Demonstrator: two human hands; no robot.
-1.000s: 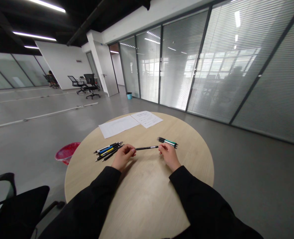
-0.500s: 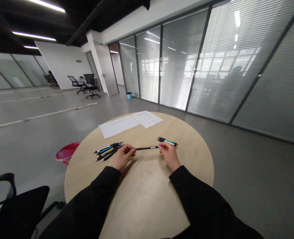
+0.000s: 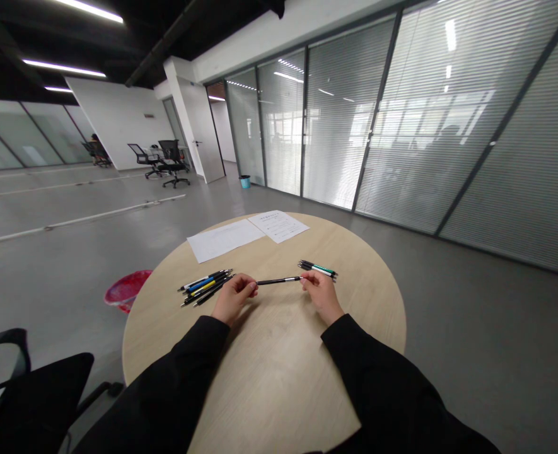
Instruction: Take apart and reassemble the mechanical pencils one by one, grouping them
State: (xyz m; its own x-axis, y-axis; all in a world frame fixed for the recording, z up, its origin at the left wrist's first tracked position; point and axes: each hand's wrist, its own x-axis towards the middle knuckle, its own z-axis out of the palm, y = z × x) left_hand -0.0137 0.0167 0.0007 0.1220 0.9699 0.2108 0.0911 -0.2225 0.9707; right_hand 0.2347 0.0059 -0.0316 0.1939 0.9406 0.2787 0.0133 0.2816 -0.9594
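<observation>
A black pen (image 3: 279, 281) with a pale band near its right end is held level between my two hands, above the round wooden table (image 3: 279, 353). My left hand (image 3: 237, 296) pinches its left end, and the fingers of my right hand (image 3: 320, 293) are closed on the right tip. Just left of my left hand lies a group of several pens (image 3: 203, 285), mostly black, with blue and yellow ones among them. A smaller group of pens (image 3: 317, 268), one of them green, lies directly behind my right hand, which partly hides it.
Two white paper sheets (image 3: 226, 239) (image 3: 279, 226) lie at the table's far side. A red bin (image 3: 128, 290) stands on the floor to the left. A black chair (image 3: 33, 397) is at the lower left.
</observation>
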